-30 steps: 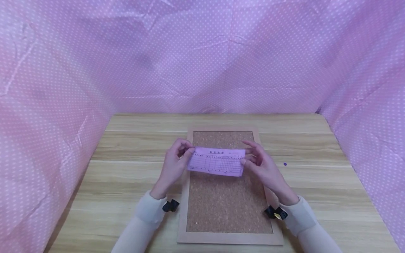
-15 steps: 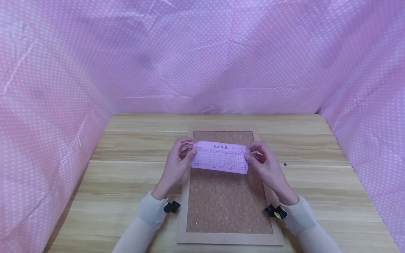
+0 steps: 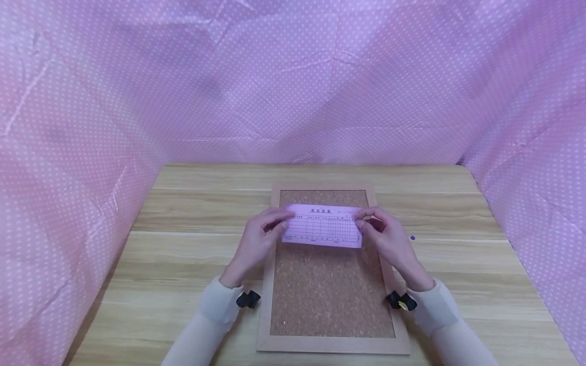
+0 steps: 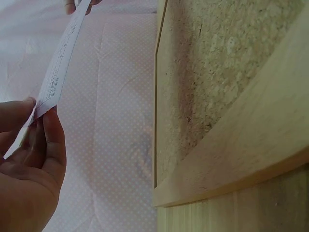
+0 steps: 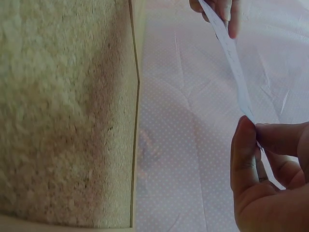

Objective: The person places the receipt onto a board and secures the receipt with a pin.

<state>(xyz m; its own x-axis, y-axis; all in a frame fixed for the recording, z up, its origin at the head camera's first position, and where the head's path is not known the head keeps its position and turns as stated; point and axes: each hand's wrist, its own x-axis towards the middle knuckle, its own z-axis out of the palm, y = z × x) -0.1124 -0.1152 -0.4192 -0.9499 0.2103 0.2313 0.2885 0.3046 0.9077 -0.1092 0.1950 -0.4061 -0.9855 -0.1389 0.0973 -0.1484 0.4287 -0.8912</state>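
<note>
A pink printed receipt slip [image 3: 322, 226], ruled with a table and lettering, is held up above a cork board [image 3: 331, 290] in a wooden frame. My left hand [image 3: 258, 236] pinches its left end between thumb and fingers. At the other end my right hand [image 3: 386, 239] pinches the right edge. Both wrist views show the slip [image 4: 58, 67] raised apart from the board, nearly edge-on. In the right wrist view it runs as a thin, slightly bent strip [image 5: 235, 67] between the two hands.
The framed board lies on a wood-grain table [image 3: 183, 254]. A small dark purple dot-like object [image 3: 413, 238] lies on the table to the right of my right hand. Pink polka-dot cloth [image 3: 293, 91] hangs around the back and sides.
The slip has shifted slightly right and up over the board and now faces up flatter. My left fingers have moved further over its left end; the right hand keeps its pinch.
</note>
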